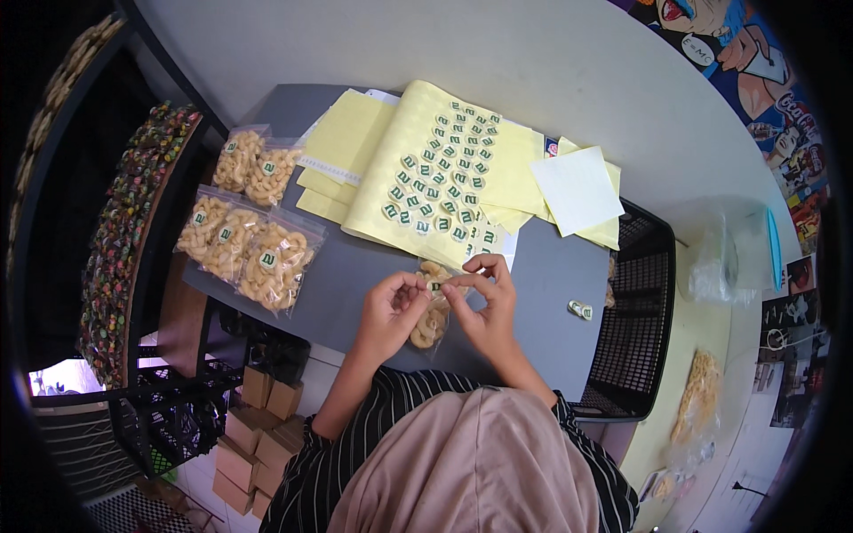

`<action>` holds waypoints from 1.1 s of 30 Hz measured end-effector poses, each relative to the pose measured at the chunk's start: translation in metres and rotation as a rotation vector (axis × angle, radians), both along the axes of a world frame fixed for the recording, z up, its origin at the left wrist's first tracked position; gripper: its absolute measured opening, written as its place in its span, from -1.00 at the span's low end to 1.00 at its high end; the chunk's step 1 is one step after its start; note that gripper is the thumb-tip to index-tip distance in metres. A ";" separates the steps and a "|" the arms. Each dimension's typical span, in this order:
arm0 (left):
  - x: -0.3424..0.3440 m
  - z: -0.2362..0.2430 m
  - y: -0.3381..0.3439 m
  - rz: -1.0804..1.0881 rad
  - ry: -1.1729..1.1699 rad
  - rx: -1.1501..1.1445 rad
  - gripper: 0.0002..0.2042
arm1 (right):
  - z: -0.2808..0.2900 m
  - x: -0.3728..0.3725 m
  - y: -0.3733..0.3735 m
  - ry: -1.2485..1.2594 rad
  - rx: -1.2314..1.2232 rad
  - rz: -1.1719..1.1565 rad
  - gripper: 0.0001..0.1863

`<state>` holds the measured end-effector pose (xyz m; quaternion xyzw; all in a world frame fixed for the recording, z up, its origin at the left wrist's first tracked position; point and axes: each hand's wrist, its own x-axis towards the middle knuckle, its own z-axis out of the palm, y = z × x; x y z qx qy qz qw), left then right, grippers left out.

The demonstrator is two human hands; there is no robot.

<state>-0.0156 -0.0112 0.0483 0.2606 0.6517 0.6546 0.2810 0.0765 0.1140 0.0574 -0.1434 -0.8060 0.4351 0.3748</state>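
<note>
A clear bag of curved snacks (429,324) lies on the grey table in front of me. Both hands are at a round green-and-white label (436,288) on its upper part. My left hand (389,315) has thumb and index finger closed at the label's left side, and my right hand (482,306) pinches at its right side, its other fingers curled loosely. A yellow backing sheet (378,209) with many similar round stickers lies just beyond the bag. A small crumpled sticker scrap (579,310) sits to the right.
Several labelled snack bags (278,266) rest at the table's left. Loose yellow and white papers (577,186) lie at the back. A black crate (626,320) stands at the right, clear plastic containers (724,249) beyond it. Shelving (133,240) and cardboard boxes (262,435) occupy the left and lower left.
</note>
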 end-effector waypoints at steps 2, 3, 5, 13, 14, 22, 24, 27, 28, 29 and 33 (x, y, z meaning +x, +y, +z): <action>-0.001 0.010 -0.002 0.032 0.236 -0.101 -0.78 | -0.006 -0.001 0.000 0.001 -0.124 -0.055 -0.89; -0.001 0.013 -0.003 0.047 0.354 -0.151 -0.71 | -0.009 -0.001 0.001 0.004 -0.153 -0.103 -0.90; -0.002 -0.003 -0.011 0.062 0.604 -0.318 -0.55 | -0.016 0.000 0.002 0.003 -0.197 -0.163 -0.90; 0.010 -0.001 -0.017 -0.214 0.490 -0.543 -0.34 | -0.046 0.018 -0.013 0.094 -0.843 -0.039 -0.91; 0.014 -0.003 -0.016 -0.208 0.447 -0.493 -0.35 | -0.048 0.019 -0.013 0.108 -0.749 -0.045 -0.91; 0.006 -0.008 0.011 -0.088 -0.229 0.206 -0.49 | 0.004 -0.009 0.008 0.167 -0.151 -0.115 -0.91; 0.001 0.006 0.017 -0.046 -0.180 0.269 -0.48 | 0.015 -0.013 0.011 0.148 -0.105 -0.109 -0.91; -0.001 0.015 0.019 -0.058 -0.197 0.287 -0.44 | 0.028 -0.015 0.010 0.091 0.005 -0.091 -0.90; -0.001 0.016 0.019 -0.068 -0.217 0.296 -0.43 | 0.028 -0.015 0.009 0.092 0.038 -0.091 -0.90; -0.001 0.016 0.020 -0.067 -0.203 0.305 -0.43 | 0.029 -0.014 0.007 0.091 0.070 -0.090 -0.90; -0.001 0.015 0.020 -0.064 -0.148 0.311 -0.42 | 0.025 -0.016 0.002 0.111 0.100 -0.100 -0.89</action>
